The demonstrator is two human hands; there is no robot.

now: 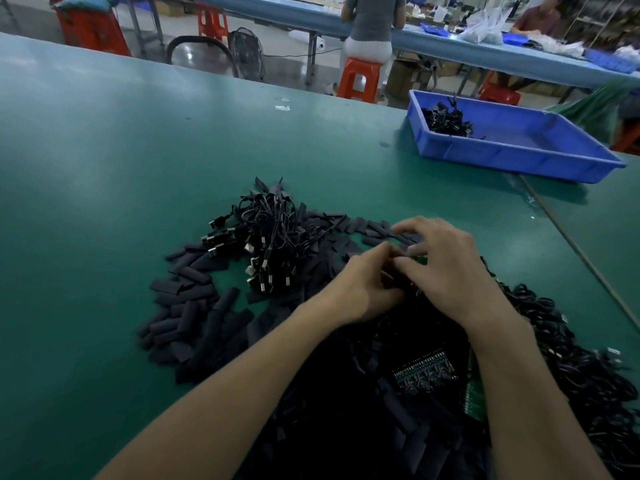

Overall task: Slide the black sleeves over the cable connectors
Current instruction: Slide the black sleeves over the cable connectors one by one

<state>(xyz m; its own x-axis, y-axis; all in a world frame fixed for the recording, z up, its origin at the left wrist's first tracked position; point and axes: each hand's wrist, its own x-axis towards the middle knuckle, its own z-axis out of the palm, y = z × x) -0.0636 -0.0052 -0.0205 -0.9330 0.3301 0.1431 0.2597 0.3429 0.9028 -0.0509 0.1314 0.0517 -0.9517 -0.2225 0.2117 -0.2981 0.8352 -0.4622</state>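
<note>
Both hands meet in the middle of the green table mat (104, 168). The left hand (367, 282) has its fingers curled in, with the tips bunched against the thumb of the right hand (446, 265). The right hand's other fingers arch forward over the pile. There's a sliver of green right where they touch, but it's too blurry and hidden, so I honestly can't tell whether either hand is actually gripping anything.

The flat black tube sleeves (187, 306) are scattered all over the mat, left of the hands and under the forearms. Just beyond the left hand sits a tangled bundle of thin black cables with metal plug connectors (266, 244), lying on top of the sleeves. Another heap of black cables (571, 358) is off to the right. A blue plastic tray (512, 143) sits far right with a few cables in one corner.
</note>
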